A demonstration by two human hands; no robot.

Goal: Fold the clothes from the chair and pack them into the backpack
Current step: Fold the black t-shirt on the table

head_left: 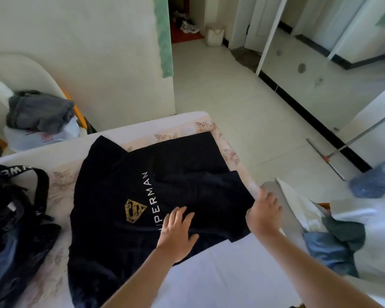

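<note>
The left hand (178, 227) lies flat on the black cotton T-shirt with a gold shield emblem and white "SUPERMAN" lettering (120, 178), fingers spread and straight. They press the cloth just right of the lettering, and the palm covers the first letters of the word. The right hand (265, 213) is at the shirt's right side, where a flap of cloth is folded inward. Its thumb meets the outer corner of that flap. It is seen from the back, so I cannot tell whether it pinches the cloth or only touches it.

The shirt is spread across the far right corner of the bed with a white sheet and a pale floral mattress cover (231, 274), its far hem close to the bed's far edge. Dark cloth on dark cloth makes the folds hard to read, and the shirt's near end is cut off by the bottom of the picture.

The black fabric backpack with lettered straps (11, 218) lies on the left part of the bed, just beside the shirt and cut off by the left edge; its opening cannot be made out. Beyond the bed's far left edge, a crumpled grey garment (38, 112) rests on the white round-backed chair (31, 72).

Off the right edge, a heap of blue, white and dark green cloth (333, 245) sits near the right forearm. White sheet lies bare between the forearms. The pale tiled floor (220, 90) lies open beyond the corner, where a long-handled floor wiper (329, 161) leans.
</note>
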